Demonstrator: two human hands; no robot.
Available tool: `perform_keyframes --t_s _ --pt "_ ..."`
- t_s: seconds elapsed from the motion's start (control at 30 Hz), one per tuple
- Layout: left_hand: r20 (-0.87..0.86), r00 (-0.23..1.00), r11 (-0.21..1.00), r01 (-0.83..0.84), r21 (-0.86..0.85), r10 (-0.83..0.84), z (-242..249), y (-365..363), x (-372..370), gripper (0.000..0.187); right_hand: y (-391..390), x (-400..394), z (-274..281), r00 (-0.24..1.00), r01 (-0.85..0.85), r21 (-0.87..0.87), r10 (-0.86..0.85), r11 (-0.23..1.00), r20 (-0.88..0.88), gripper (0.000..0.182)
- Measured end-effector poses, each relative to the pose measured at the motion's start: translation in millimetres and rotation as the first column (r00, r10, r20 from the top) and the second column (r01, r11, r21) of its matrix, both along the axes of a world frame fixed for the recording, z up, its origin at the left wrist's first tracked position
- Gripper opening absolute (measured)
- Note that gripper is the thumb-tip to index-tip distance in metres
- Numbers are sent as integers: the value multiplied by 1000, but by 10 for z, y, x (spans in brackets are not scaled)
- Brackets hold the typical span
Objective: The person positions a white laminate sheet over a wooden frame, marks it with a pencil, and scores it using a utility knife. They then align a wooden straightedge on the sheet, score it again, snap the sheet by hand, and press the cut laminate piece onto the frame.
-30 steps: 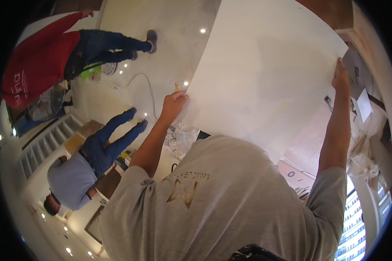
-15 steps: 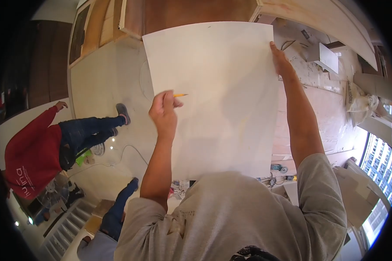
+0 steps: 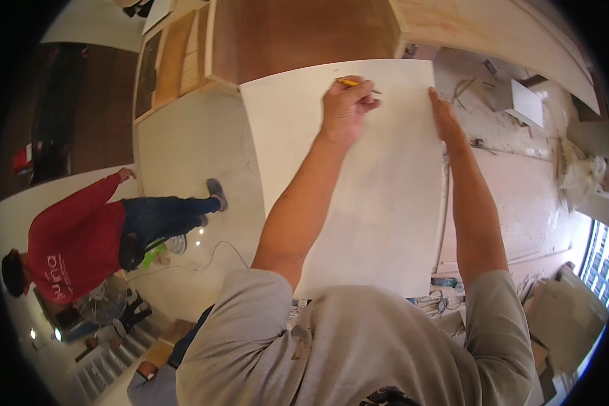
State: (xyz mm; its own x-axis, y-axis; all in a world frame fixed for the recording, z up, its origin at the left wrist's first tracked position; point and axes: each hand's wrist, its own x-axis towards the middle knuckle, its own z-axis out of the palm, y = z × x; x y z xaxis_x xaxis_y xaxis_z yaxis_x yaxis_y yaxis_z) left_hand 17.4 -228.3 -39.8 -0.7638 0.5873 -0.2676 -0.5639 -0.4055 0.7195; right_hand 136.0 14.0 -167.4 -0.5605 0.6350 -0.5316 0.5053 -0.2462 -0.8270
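A large white board (image 3: 358, 189) lies in front of my torso. My left hand (image 3: 345, 111) is closed around a yellow pencil (image 3: 347, 82), over the far part of the board. The pencil's dark tip points right, past the fingertips. At the board's right edge, near its far right corner, my right hand (image 3: 445, 116) grips the side, with some of its fingers hidden. A small dark mark (image 3: 335, 70) shows close to the board's far edge.
An open wooden cabinet box (image 3: 311, 34) stands beyond the board. To the left are a person in a red top (image 3: 78, 230) and a cable (image 3: 216, 254) on the floor. A white box-like piece (image 3: 521, 101) lies right, among debris. Another person's sleeve (image 3: 152, 389) shows lower left.
My left hand has moved up and right over the board with the pencil. My right hand stays at the right edge. The whole view has shifted slightly.
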Motion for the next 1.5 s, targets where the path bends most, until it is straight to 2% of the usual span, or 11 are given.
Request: perform_keyframes --t_s 0.07,0.17,0.27,0.4,0.5,0.57,0.63,0.83,0.93,1.13,1.5 --pt "101 995 1000 19 -7 -18 -35 125 -20 13 4 -32 13 1000 23 -18 -23 1000 6 74" --pt "-22 998 980 60 -190 -66 -113 240 -82 17 16 -55 -12 999 46 -27 -45 999 27 74" --pt "-221 975 955 -55 -291 -11 -302 367 -247 18 92 -16 -231 999 32 53 -33 998 3 74" --pt "-404 915 902 -159 -402 -19 -434 488 -443 15 14 10 20 996 11 52 -15 999 85 76" --pt "-621 759 811 -232 -537 -194 -484 588 -518 17 22 -55 -86 989 51 94 -64 994 137 77" --pt "-665 715 790 -273 -548 -214 -467 658 -473 16 -6 -30 26 994 33 38 -37 999 105 77" --pt "-723 655 788 -318 -527 -219 -508 757 -480 13 -30 -35 83 991 38 73 -47 997 124 76" --pt "-800 567 805 -374 -462 -196 -622 929 -461 12 -101 -11 244 995 27 78 -34 997 89 77" --pt "-791 558 772 -379 -510 -249 -629 957 -459 13 -138 -19 298 995 50 73 -55 996 78 76" --pt "-724 614 718 -346 -604 -314 -576 977 -459 16 -129 -21 273 992 71 77 -79 994 101 75" --pt "-732 617 731 -352 -584 -288 -582 1018 -458 15 -141 -4 256 995 59 42 -62 997 72 77"
